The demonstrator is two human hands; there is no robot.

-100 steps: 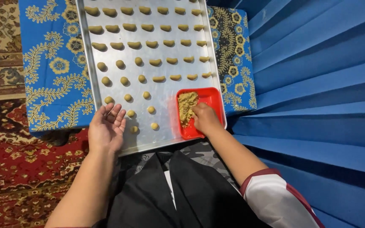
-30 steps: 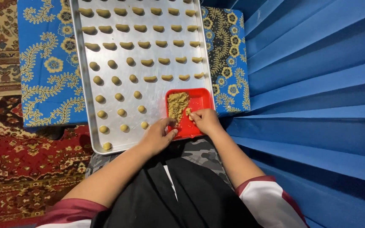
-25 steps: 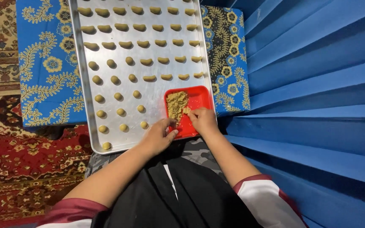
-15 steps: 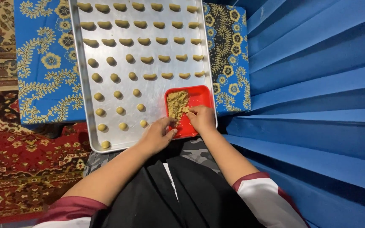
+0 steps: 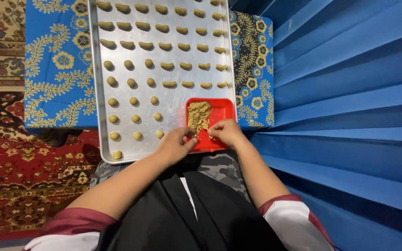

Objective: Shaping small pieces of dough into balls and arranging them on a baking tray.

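Where blue patterned cloth point(image 5: 56, 69) covers red carpet point(image 5: 19, 172), left hand point(image 5: 175, 145), right hand point(image 5: 226, 132) pinch dough point(image 5: 198, 116); grip closed.

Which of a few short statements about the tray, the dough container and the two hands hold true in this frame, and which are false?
1. Both hands meet at the near edge of the small red square plastic container. True: the left hand and right hand are both at it.
2. The red container holds a heap of tan dough. True.
3. The large silver metal baking tray is bare. False: rows of small tan dough pieces cover it.
4. The tray rests on a plain white cloth. False: it lies on a blue cloth with yellow floral print.
5. The red container sits at the tray's far left corner. False: it is at the near right corner.
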